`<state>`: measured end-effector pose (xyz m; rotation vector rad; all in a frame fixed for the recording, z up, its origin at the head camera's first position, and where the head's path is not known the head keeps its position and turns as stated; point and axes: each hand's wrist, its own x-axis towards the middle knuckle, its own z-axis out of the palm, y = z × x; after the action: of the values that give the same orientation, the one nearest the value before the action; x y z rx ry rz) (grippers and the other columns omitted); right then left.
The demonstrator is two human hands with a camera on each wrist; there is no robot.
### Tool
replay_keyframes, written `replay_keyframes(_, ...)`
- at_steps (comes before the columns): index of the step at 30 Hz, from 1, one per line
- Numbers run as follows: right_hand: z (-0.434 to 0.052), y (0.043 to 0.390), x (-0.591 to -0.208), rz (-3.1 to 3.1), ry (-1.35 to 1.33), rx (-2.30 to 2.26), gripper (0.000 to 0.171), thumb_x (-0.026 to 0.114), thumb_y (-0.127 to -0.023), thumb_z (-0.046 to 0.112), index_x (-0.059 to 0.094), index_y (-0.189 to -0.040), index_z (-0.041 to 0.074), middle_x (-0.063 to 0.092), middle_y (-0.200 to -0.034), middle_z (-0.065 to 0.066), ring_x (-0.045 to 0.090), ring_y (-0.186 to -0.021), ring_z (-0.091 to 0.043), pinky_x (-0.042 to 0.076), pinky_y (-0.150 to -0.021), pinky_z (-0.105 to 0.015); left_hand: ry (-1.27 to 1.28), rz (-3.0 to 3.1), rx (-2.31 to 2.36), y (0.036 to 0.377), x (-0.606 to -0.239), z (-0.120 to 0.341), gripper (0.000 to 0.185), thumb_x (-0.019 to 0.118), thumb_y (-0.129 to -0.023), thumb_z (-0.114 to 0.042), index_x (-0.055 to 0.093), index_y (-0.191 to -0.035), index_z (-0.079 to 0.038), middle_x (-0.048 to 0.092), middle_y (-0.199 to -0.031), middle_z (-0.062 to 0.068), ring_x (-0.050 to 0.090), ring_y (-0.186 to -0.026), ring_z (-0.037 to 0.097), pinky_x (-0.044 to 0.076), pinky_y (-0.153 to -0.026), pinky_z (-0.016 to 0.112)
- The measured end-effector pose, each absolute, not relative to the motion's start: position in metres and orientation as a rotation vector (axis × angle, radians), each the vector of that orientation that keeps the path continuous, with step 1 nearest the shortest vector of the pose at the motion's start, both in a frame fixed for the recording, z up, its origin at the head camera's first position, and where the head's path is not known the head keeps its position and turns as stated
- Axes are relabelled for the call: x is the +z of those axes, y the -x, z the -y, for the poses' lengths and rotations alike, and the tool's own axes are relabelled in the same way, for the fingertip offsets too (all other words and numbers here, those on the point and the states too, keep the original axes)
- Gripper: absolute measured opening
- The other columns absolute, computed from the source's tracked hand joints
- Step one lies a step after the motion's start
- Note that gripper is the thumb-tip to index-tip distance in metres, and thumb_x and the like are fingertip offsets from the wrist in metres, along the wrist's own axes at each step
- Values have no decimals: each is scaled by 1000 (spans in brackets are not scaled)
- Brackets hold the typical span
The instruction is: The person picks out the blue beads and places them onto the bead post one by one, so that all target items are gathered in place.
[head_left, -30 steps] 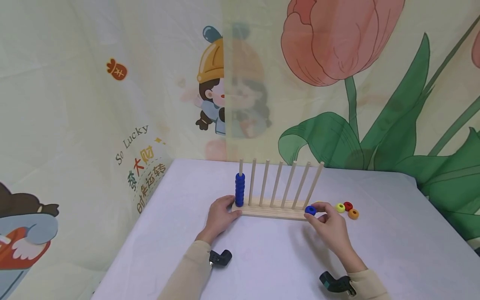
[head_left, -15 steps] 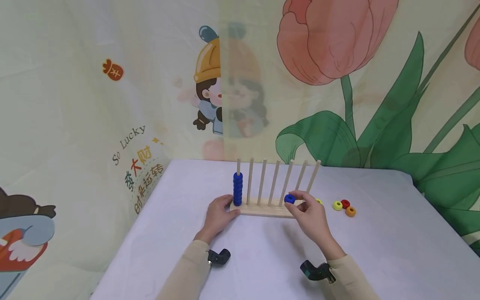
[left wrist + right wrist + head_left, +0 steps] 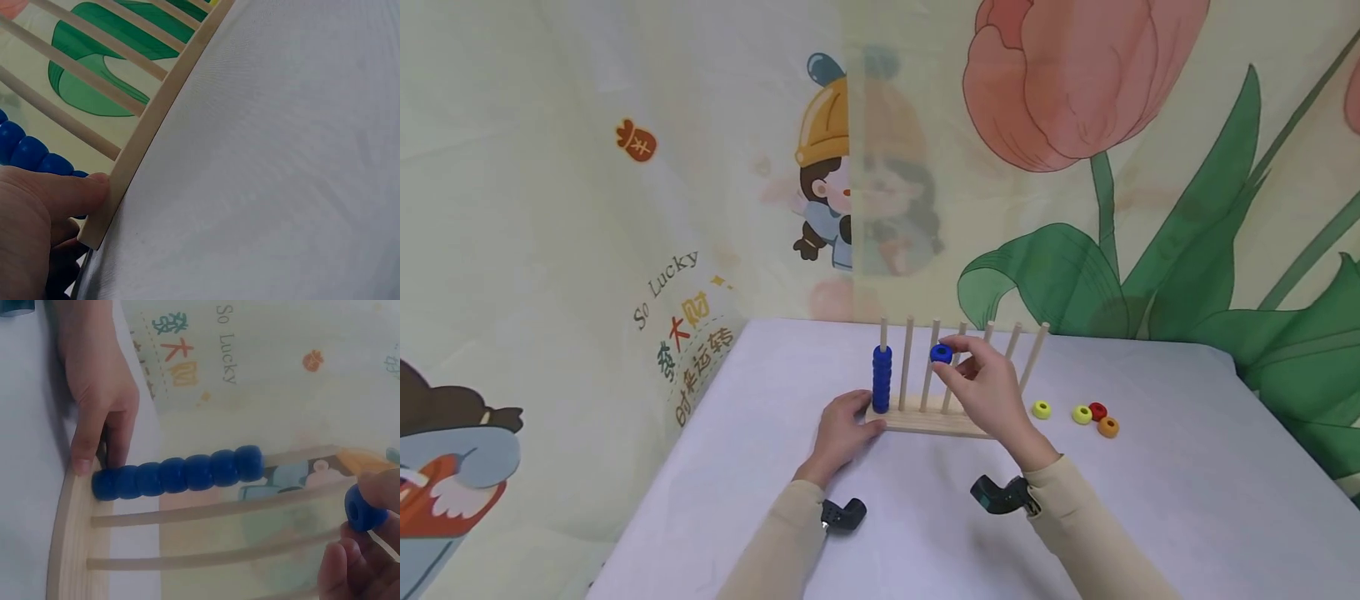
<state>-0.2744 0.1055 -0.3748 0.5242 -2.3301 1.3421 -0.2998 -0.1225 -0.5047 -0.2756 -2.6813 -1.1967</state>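
Observation:
A wooden rack [image 3: 925, 423] with several upright pegs stands on the table. Its leftmost peg carries a stack of blue beads [image 3: 882, 380], with the bare tip of the peg above them. My left hand [image 3: 841, 429] grips the left end of the base, thumb on the front edge in the left wrist view. Between thumb and fingertips, my right hand [image 3: 988, 387] pinches one blue bead [image 3: 941, 354]. That bead is raised near the upper part of the third peg, its hole showing in the right wrist view. My right hand hides parts of the pegs to the right.
To the right of the rack lie a yellow bead [image 3: 1041, 409], a second yellow bead [image 3: 1082, 415], a red bead [image 3: 1098, 411] and an orange bead [image 3: 1108, 427]. A printed cloth [image 3: 760, 208] hangs behind the white-covered table [image 3: 895, 533].
My right hand has carried the blue bead leftward and up, from the rack's right end to near the third peg. The left hand keeps its hold on the base.

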Motion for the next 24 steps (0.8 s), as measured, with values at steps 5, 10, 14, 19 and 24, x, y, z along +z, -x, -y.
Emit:
replay_keyframes(5,-92,281,-362,2278,-614,1311,35,77,-85,11,68,-119,8,67,-103,-6,60,-65,-14,53,-57,-22,264,2717,-1187,301,-505,120,56,76,-84,-25,59,-132,0,59,-134,14,49,-129,34,35,-111,51)
replay_keyframes(10,-78,289,-353,2277,-680,1226,35,76,-86,13,68,-120,9,69,-105,-5,61,-66,-11,54,-58,-24,280,2704,-1145,301,-505,121,55,77,-83,-25,60,-130,0,61,-132,14,51,-127,33,37,-109,51)
replay_keyframes(14,-71,295,-346,2286,-649,1224,34,75,-87,15,67,-120,10,70,-107,-4,61,-64,-11,52,-55,-25,281,2704,-1167,300,-504,122,56,77,-84,-25,60,-131,0,60,-133,14,51,-128,33,36,-110,50)
replay_keyframes(19,-61,304,-336,2303,-621,1267,33,73,-89,19,67,-121,11,71,-107,-3,61,-66,-12,51,-53,-27,278,2701,-1158,300,-503,122,55,77,-83,-23,60,-130,0,61,-132,15,51,-127,33,37,-109,50)
replay_keyframes(24,-53,309,-331,2336,-604,1298,32,72,-90,20,67,-120,12,71,-106,-3,62,-68,-13,52,-55,-28,278,2707,-1153,300,-502,122,55,77,-83,-24,60,-130,0,61,-132,15,51,-127,34,37,-110,50)
